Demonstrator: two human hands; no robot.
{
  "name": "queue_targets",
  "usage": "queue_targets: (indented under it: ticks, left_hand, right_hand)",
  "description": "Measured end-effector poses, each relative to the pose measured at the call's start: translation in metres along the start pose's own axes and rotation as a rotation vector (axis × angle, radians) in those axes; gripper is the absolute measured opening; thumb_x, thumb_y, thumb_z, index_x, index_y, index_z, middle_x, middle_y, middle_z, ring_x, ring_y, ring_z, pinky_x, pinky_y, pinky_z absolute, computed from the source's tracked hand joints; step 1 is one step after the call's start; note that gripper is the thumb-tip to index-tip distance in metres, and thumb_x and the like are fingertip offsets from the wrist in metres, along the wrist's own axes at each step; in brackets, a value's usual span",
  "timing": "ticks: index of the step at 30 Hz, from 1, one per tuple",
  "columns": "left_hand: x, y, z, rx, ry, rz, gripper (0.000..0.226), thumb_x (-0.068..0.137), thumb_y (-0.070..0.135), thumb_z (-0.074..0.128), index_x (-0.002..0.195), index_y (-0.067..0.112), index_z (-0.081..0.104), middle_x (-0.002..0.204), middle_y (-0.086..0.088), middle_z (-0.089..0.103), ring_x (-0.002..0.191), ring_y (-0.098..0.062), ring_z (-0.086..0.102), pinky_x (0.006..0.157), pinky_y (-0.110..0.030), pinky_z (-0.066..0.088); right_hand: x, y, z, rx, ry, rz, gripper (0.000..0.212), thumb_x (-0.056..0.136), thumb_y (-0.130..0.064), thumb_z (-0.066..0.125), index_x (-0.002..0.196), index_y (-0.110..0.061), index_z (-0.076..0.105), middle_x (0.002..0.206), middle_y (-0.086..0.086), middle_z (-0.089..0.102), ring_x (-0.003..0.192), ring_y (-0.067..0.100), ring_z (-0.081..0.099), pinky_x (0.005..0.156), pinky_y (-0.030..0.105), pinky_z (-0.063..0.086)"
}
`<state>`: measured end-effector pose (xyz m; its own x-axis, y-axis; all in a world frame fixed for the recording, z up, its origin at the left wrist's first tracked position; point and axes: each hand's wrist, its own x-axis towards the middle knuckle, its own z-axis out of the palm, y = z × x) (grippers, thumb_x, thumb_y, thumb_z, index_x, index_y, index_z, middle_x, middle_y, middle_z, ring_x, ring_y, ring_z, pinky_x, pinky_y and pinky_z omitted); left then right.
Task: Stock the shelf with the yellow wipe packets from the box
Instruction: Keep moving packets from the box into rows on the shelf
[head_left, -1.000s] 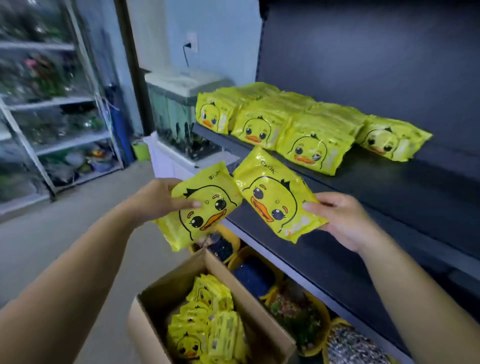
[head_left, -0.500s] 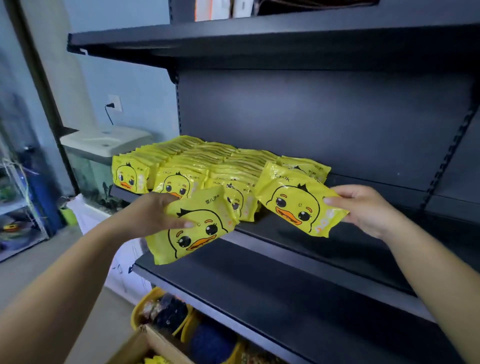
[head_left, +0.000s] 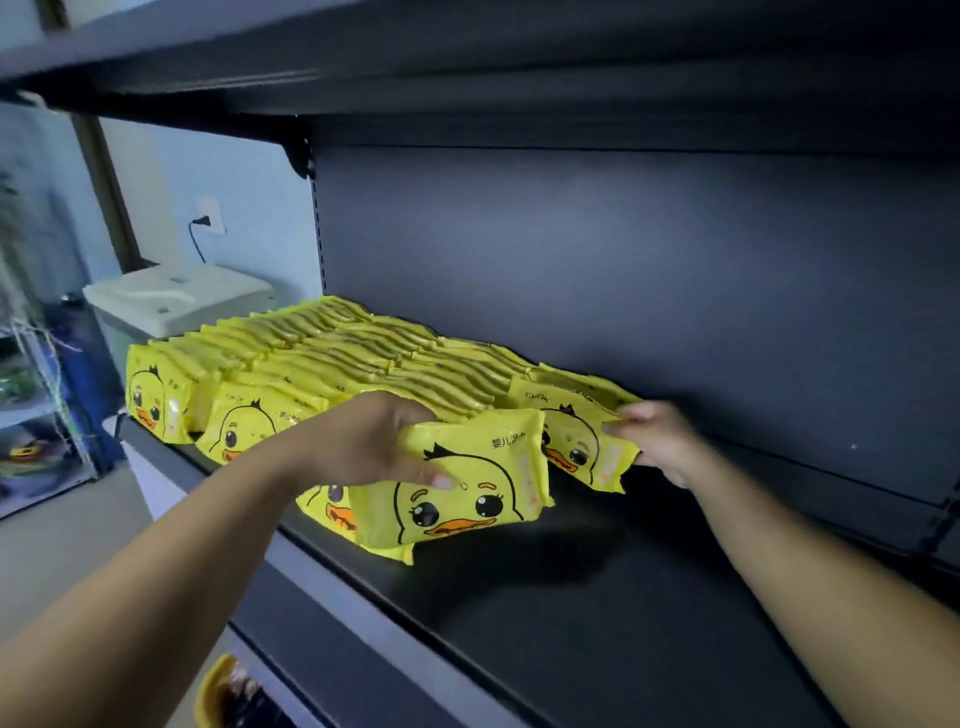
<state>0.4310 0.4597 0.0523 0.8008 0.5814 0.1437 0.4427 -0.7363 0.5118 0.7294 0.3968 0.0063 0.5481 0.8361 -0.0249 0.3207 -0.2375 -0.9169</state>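
Note:
Several yellow duck-print wipe packets (head_left: 322, 358) stand in rows on the left part of the dark shelf (head_left: 597, 597). My left hand (head_left: 374, 441) grips one yellow packet (head_left: 457, 493) by its top edge, in front of the third row, just above the shelf board. My right hand (head_left: 660, 441) pinches the right edge of a second packet (head_left: 576, 441), which stands at the front of the rightmost row. The box is out of view.
The shelf board to the right of the rows is bare, with a dark back panel (head_left: 649, 291) behind and another shelf (head_left: 467, 67) above. A white tank lid (head_left: 176, 299) and a wall socket (head_left: 210, 221) lie to the left. A yellow basket (head_left: 223, 691) shows below.
Both hands have carried their packets up and forward onto the shelf. The right packet now stands against the rightmost row; the left one is at the third row's front. The view has risen.

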Motion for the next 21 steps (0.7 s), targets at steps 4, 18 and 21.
queue_targets:
  ticks: [4,18,21]
  left_hand:
    - [0.017,0.011,0.010,0.041,-0.107,-0.048,0.029,0.070,0.043,0.074,0.084,0.020,0.061,0.063,0.007,0.053,0.045,0.004,0.048,0.039,-0.014,0.042]
    - [0.068,0.034,0.031,0.207,-0.183,0.154,0.050,0.074,0.042,0.071,0.106,0.004,0.061,0.092,-0.015,0.063,0.084,-0.027,0.056,0.055,-0.011,0.031]
    - [0.076,0.044,0.038,0.253,-0.152,0.178,0.047,0.075,0.042,0.070,0.103,0.005,0.060,0.080,-0.015,0.057,0.080,-0.030,0.050,0.049,-0.010,0.028]
  right_hand:
    - [0.025,0.008,0.004,-0.036,0.044,0.017,0.043,0.084,-0.007,0.065,0.125,-0.002,0.053,0.121,0.018,0.058,0.099,0.025,0.056,0.080,0.035,0.044]
    - [-0.043,-0.031,-0.021,0.050,0.065,-0.239,0.020,0.088,-0.024,0.059,0.106,-0.016,0.061,0.107,-0.002,0.062,0.108,0.016,0.057,0.085,0.016,0.042]
    - [-0.084,-0.031,-0.018,0.054,-0.278,-0.150,0.023,0.085,-0.023,0.060,0.104,-0.034,0.053,0.104,-0.017,0.056,0.103,0.007,0.055,0.094,0.034,0.042]
